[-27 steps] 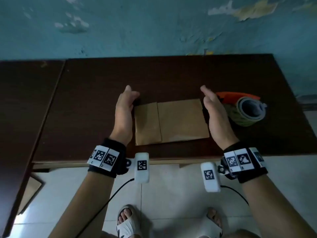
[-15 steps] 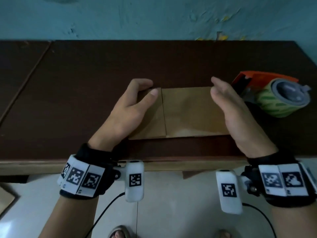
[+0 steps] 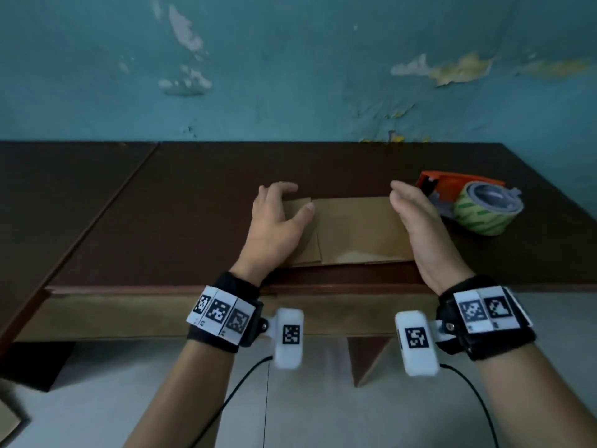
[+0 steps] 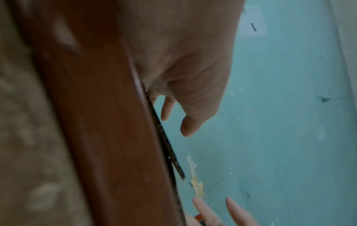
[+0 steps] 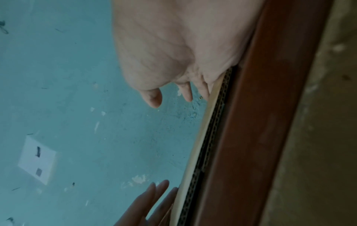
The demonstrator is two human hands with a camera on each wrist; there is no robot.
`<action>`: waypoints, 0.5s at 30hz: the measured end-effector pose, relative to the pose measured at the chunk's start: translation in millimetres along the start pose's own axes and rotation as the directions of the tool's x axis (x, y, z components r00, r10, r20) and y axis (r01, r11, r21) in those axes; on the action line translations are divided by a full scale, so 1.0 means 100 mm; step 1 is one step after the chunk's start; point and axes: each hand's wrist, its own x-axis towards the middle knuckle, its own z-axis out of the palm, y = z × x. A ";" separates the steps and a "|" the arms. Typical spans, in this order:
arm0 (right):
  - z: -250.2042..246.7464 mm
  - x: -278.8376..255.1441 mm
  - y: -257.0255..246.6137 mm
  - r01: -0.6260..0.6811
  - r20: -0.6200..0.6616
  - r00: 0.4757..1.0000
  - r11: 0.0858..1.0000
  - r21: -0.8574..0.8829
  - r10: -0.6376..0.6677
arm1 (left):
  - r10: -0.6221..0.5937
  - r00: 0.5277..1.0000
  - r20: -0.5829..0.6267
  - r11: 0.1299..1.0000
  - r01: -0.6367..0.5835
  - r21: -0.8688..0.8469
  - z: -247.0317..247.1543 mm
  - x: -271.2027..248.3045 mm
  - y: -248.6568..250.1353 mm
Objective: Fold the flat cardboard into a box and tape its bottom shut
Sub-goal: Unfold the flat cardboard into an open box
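Note:
The flat brown cardboard [image 3: 355, 231] lies on the dark wooden table [image 3: 193, 221] near its front edge. My left hand [image 3: 295, 198] rests on the cardboard's left part, thumb on top, fingers loosely bent over the far left corner. In the left wrist view the left hand [image 4: 176, 124] hangs relaxed above the cardboard's corrugated edge [image 4: 166, 146]. My right hand [image 3: 400, 197] stands on its side with straight fingers against the cardboard's right edge. The right wrist view shows the right hand [image 5: 172, 100] beside that edge [image 5: 210, 145].
An orange tape dispenser with a green-striped roll [image 3: 478, 208] sits just right of my right hand. A second dark table [image 3: 64, 189] joins on the left. A peeling blue wall stands behind, tiled floor below, with a cardboard scrap [image 3: 6, 421] on it.
My left hand went from standing upright beside the cardboard to lying on its left part. My right hand stays at the right edge. The head view has tilted up.

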 end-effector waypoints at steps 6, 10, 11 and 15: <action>-0.09 -0.10 0.03 0.001 -0.093 0.996 0.982 0.187 0.017 | -0.128 0.990 -0.064 0.932 0.098 -0.350 -0.09 -0.16 0.06; -0.11 -0.13 0.01 -0.006 -0.133 0.990 0.973 0.229 0.037 | -0.218 0.968 -0.128 0.864 0.130 -0.487 -0.07 -0.18 0.06; -0.11 -0.14 0.02 -0.019 -0.163 0.985 0.965 0.260 0.063 | -0.239 0.960 -0.146 0.854 0.136 -0.502 -0.05 -0.18 0.06; -0.14 -0.15 -0.01 -0.038 -0.206 0.973 0.954 0.299 0.103 | -0.218 0.955 -0.201 0.859 0.090 -0.504 0.05 -0.15 0.08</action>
